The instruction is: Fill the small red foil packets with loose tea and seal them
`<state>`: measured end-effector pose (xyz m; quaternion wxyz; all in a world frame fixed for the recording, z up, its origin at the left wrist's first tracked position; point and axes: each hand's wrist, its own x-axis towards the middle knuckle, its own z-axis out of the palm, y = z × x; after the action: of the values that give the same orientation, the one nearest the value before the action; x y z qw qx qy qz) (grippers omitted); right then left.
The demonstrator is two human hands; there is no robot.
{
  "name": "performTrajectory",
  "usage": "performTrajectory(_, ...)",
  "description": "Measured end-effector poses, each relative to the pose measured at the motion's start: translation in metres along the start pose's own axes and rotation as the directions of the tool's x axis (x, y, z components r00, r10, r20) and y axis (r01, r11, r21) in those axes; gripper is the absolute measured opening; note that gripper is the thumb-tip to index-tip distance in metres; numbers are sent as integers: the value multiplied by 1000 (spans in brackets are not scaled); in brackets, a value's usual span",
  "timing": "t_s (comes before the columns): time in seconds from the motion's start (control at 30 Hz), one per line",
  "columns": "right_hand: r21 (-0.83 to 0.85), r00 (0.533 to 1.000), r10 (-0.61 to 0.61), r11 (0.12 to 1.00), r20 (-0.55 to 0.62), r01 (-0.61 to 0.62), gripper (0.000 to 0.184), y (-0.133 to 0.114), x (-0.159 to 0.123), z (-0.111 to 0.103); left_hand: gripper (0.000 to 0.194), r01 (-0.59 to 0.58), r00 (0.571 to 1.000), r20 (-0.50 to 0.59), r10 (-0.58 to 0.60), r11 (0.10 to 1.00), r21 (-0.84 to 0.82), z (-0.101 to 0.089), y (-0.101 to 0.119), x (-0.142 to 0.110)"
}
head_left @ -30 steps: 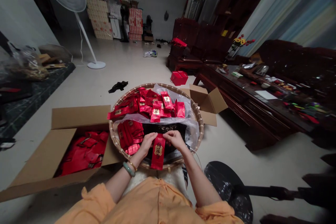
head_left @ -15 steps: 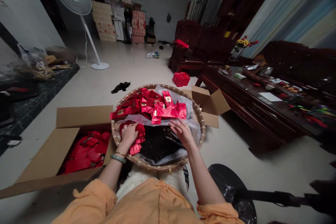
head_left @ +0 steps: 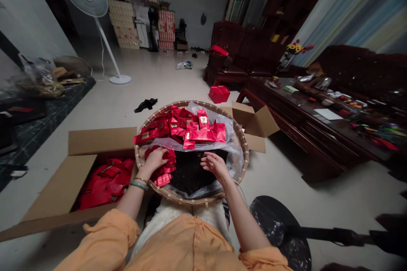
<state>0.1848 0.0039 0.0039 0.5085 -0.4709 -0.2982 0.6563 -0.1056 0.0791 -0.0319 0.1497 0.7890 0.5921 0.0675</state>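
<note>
A round woven basket (head_left: pixel 246 152) sits at my lap, partly lined with clear plastic (head_left: pixel 233 146). Shiny red packets (head_left: pixel 203 135) with gold labels lie heaped in its far half. At the near left, my left hand (head_left: pixel 155 160) grips the top of a stack of similar red packets (head_left: pixel 168 169); what its fingertips pinch is partly hidden. Dark loose material (head_left: pixel 190 173), like dry tea leaves, fills the near middle. Over its right part hovers my right hand (head_left: pixel 215 165), fingers slightly curled and apart, with nothing visible in them.
An open carton (head_left: pixel 60 182) full of red packets (head_left: pixel 104 182) stands left of the basket; another open carton (head_left: pixel 254 125) is behind it at right. A black round stand base (head_left: pixel 276 216) lies at lower right. Beyond are a white fan (head_left: pixel 119 79), a wooden table (head_left: pixel 292 114) and a red box (head_left: pixel 219 94).
My right hand has drawn slightly left and down, and its fingers are more curled. A dark flat-edged thing beneath it no longer shows. My left hand stays at the stack, its fingers shifted slightly.
</note>
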Motion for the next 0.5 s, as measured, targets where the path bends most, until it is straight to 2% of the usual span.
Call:
performTrajectory(0.3,-5,1000,14,1000,-18,-15,31,7,-2,-3,28,15,1000,14,-14,999,-45,4,5,7)
performTrajectory(0.5,3,999,23,1000,-24,-23,34,12,-4,-3,6,40,999,4,-40,988,-147,2,-3,10)
